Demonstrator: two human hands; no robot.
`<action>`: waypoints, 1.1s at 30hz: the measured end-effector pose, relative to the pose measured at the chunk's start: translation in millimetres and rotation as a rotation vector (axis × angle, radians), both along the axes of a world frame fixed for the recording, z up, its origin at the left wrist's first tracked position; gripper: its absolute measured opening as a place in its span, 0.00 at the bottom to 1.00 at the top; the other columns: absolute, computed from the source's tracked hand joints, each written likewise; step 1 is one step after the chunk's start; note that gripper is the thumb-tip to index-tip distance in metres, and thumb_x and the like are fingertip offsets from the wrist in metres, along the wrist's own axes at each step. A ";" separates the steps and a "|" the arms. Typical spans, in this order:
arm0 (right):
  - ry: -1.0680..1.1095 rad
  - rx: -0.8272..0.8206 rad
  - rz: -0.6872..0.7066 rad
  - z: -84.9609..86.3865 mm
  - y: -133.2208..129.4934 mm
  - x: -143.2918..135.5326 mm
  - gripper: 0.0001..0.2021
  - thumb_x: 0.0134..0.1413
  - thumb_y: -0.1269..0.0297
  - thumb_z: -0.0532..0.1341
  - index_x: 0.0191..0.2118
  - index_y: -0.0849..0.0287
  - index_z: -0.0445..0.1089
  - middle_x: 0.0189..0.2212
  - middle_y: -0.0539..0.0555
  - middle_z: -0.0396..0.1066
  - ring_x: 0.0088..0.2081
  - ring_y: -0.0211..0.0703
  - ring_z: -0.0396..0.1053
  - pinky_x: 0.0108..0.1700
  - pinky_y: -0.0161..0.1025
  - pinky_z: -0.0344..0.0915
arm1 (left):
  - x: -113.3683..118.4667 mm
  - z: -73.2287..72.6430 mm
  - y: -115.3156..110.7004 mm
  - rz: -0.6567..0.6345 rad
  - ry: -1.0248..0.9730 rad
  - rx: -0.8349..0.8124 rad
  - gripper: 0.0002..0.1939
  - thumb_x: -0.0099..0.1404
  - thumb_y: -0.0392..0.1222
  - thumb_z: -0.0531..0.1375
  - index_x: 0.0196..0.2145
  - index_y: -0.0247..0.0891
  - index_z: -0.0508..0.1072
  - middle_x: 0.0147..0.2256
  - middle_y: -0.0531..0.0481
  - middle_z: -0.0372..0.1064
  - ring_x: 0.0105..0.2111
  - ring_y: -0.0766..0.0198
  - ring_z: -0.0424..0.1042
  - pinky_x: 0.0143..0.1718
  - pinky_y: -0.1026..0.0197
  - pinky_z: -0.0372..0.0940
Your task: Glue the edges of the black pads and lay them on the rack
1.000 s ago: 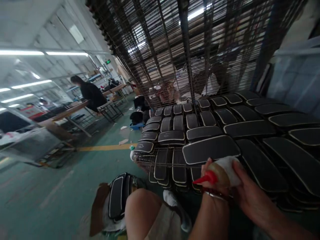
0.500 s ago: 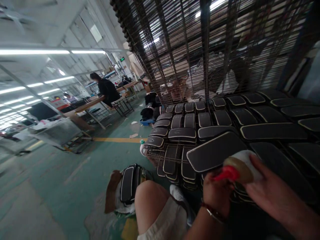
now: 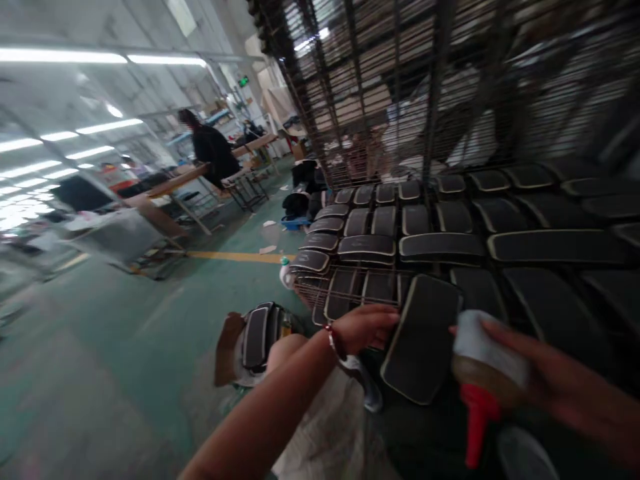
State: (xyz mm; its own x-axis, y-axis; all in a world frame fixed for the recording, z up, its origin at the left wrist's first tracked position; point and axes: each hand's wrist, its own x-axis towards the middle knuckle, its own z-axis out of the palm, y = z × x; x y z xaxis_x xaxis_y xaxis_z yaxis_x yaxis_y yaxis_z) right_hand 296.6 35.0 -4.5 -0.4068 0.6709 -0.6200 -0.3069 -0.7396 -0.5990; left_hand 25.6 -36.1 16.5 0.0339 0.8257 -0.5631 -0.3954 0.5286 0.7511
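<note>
My left hand [image 3: 364, 328], with a bracelet at its wrist, grips the left edge of a dark panel [image 3: 425, 337] with a pale rim. The panel is long with rounded corners and tilted in front of me. In my right hand [image 3: 555, 377] is a squeeze bottle [image 3: 483, 343] with a whitish body, a brownish band and a red nozzle [image 3: 477, 420] pointing down. A fingertip of this hand is close to the panel's right edge; whether it touches, I cannot tell. Stacks of similar panels [image 3: 440, 247] lie just beyond both hands.
A wire cage [image 3: 345, 100] rises behind the stacks. On the floor at left, more panels [image 3: 256, 337] sit in a bag beside brown cardboard [image 3: 227, 350]. A white bottle [image 3: 286, 273] with a green cap stands at the stack's corner. Farther off, a person [image 3: 213, 150] is by a table.
My left hand has left the red nozzle and moved left onto the panel's edge. The panel has turned more upright. The bottle has swung so its nozzle points down.
</note>
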 end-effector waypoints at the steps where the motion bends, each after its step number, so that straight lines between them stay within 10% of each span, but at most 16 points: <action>1: -0.051 0.002 0.126 4.4 3.8 0.7 0.20 0.38 0.60 0.86 0.37 0.61 0.85 0.35 0.71 0.83 0.29 0.56 0.82 0.28 0.41 0.77 | 4.2 3.5 1.7 -0.029 0.031 0.018 0.21 0.49 0.41 0.82 0.40 0.38 0.85 0.31 0.51 0.81 0.29 0.63 0.76 0.32 0.63 0.64; 10: 0.067 0.284 0.176 -10.1 27.0 8.4 0.33 0.35 0.38 0.85 0.37 0.63 0.83 0.31 0.53 0.80 0.32 0.41 0.75 0.38 0.36 0.70 | 38.2 -11.0 31.4 -0.089 0.193 0.174 0.17 0.54 0.34 0.76 0.43 0.37 0.84 0.41 0.44 0.88 0.45 0.47 0.85 0.46 0.52 0.75; 21: -0.029 0.730 -0.408 46.6 76.4 66.7 0.30 0.39 0.37 0.84 0.38 0.55 0.80 0.29 0.48 0.74 0.29 0.41 0.68 0.31 0.38 0.67 | 16.4 -4.7 14.6 -0.253 0.291 0.147 0.18 0.59 0.43 0.78 0.48 0.40 0.87 0.44 0.42 0.89 0.40 0.47 0.85 0.41 0.53 0.78; 33: -0.173 0.962 -0.425 55.2 72.6 70.0 0.27 0.43 0.42 0.83 0.43 0.52 0.80 0.37 0.49 0.77 0.37 0.43 0.71 0.42 0.41 0.69 | 26.9 8.7 4.3 -0.184 0.223 0.018 0.24 0.52 0.45 0.81 0.47 0.40 0.87 0.44 0.40 0.88 0.37 0.44 0.86 0.36 0.51 0.80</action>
State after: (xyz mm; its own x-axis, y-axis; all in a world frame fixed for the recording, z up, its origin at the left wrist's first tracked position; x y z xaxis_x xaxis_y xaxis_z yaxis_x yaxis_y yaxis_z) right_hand 366.5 107.6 50.7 0.0185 0.9754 0.2198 -0.2833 0.2159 -0.9344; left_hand 52.5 -31.8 25.2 0.0611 0.8270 -0.5588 -0.1176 0.5619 0.8188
